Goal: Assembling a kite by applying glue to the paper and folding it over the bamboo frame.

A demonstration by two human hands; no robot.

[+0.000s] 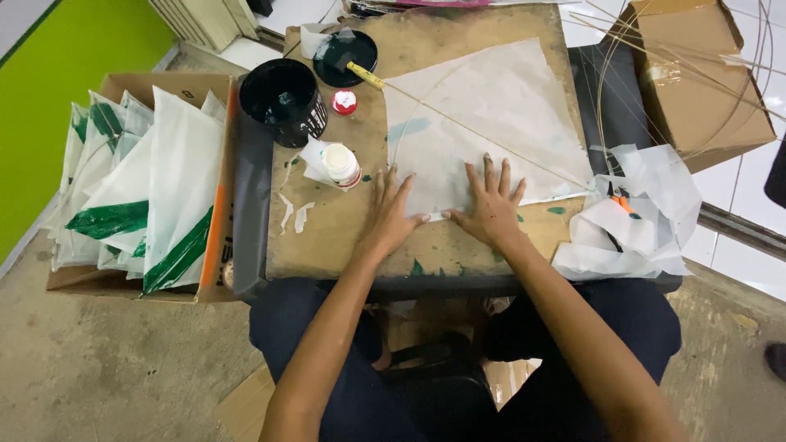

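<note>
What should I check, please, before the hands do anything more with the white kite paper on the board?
1. Both hands flat on the paper: ok; left hand and right hand press the white kite paper at its near corner.
2. Paper lying flat: ok.
3. Thin stick lying across the paper: ok.
4. Glue bottle capped: not ok; its red cap lies apart.
5. Black paint tub covered: not ok; its lid lies apart.
6. Glue at the corner dry: cannot tell.

thin matt paper kite (483, 123) on rough, paint-stained cardboard board (327, 237)
</note>
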